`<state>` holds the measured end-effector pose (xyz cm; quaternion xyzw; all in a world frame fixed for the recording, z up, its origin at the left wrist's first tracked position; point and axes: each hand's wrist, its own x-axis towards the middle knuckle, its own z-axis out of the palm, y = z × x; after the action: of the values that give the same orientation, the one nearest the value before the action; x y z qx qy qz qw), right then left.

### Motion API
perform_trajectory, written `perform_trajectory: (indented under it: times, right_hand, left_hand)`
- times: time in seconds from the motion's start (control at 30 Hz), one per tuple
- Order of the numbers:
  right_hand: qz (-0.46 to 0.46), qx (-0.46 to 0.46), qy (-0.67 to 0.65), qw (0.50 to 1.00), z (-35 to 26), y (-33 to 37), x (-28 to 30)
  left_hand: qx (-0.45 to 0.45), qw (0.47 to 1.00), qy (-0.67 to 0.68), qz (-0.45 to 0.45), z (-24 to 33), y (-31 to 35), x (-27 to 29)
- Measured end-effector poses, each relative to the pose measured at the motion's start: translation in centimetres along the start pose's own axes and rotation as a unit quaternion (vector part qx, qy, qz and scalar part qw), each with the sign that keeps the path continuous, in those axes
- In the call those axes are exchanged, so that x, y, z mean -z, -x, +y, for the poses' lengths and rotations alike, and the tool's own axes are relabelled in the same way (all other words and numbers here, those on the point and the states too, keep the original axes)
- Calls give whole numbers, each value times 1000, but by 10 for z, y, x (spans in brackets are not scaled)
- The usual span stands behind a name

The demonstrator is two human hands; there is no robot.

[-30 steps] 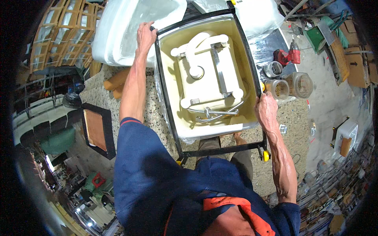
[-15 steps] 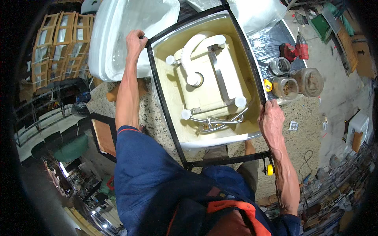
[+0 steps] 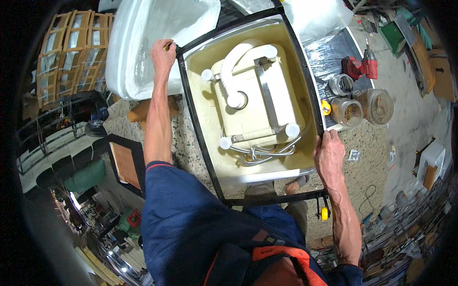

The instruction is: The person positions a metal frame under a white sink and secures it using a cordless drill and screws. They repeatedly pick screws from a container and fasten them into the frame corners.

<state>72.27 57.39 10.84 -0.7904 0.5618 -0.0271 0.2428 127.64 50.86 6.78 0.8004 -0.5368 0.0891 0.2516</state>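
Observation:
A black rectangular frame (image 3: 201, 138) is held around a cream-and-white tub (image 3: 305, 109), seen from its hollow side. In the tub are a white corrugated hose (image 3: 230, 66) joined to a round drain fitting (image 3: 236, 100), metal bars with round white feet (image 3: 224, 143), and coiled braided metal hoses (image 3: 267, 153). At the frame's far left corner, my left hand (image 3: 162, 57) is closed on a small black-and-yellow part. My right hand (image 3: 330, 157) grips the frame's right side, close to the near corner. A yellow wheel (image 3: 325, 213) hangs from that corner.
On a film-covered surface to the right are a red cordless drill (image 3: 360, 66), clear jars (image 3: 347, 112) of small parts and a yellow tape measure (image 3: 326, 107). A white wrapped tub (image 3: 143, 47) stands at the far left. Wooden crates (image 3: 74, 52) are behind it.
The view has shifted slightly. The frame and both hands have moved only a little, and the yellow wheel hangs slightly lower. My foot shows more beneath the frame.

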Motion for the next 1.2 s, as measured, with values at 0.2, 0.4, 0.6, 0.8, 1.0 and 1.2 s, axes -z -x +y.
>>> perform_trajectory:
  times: [0.2, 0.4, 0.6, 0.8, 1.0, 1.2]
  right_hand:
    - [-6, -12, 16, 1000, 4, 1, -6]
    - [-5, 4, 18, 1000, 6, 1, -5]
    - [16, 34, 29, 999, 8, 2, -4]
    - [40, 66, 39, 996, 15, 1, -10]
    - [31, 79, 51, 995, 23, -5, -12]
    - [19, 80, 34, 996, 21, -8, -15]
  left_hand:
    - [290, 956, -2, -48, 40, 127, 41]
    - [302, 946, -13, -119, 125, 299, 96]
    - [294, 934, 70, -191, 135, 329, 109]
    - [235, 952, 59, -185, 114, 347, 96]
    - [239, 957, 79, -146, 114, 342, 88]
    - [219, 964, 92, -115, 98, 355, 82]
